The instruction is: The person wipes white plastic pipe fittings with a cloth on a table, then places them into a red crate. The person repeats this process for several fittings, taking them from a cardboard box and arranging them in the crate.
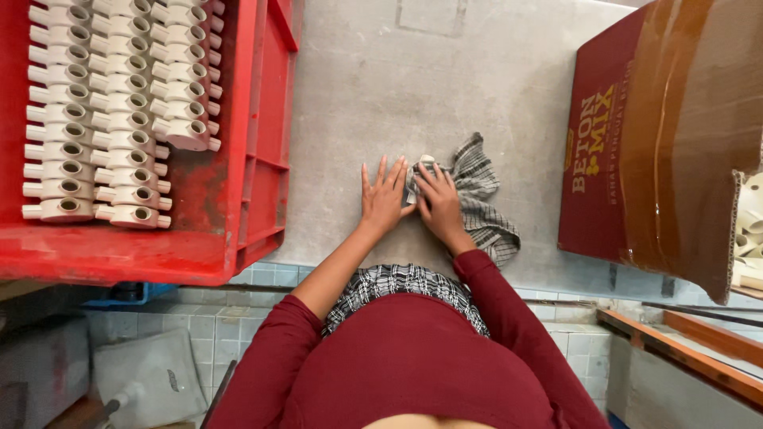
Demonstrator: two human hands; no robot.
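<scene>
Left hand (383, 197) lies flat on the grey counter (413, 79), palm down, fingers spread wide, holding nothing. Its thumb side is touching the edge of a checked cloth (481, 199).

Right hand (439, 202) rests on the same cloth, just beside the left hand, fingers bent and pressed down on the near corner of the fabric. A small pale object shows at the fingertips under the cloth; its kind cannot be told. Whether the fingers grip the cloth or merely press it cannot be told.

The checked cloth is grey and white, crumpled, lying on the counter in front of the person, trailing off to the right and back toward the counter's front edge.

To the left, a red plastic crate (262, 159) sits on the counter, well apart from the hands. It holds rows of pale plastic pipe fittings (103, 103), laid side by side in three columns.

To the right, a dark red cardboard box (636, 143) stands tilted, its open end showing more pale fittings (751, 230).

Both sleeves (509, 302) are dark red, the left one pushed up above the elbow
</scene>
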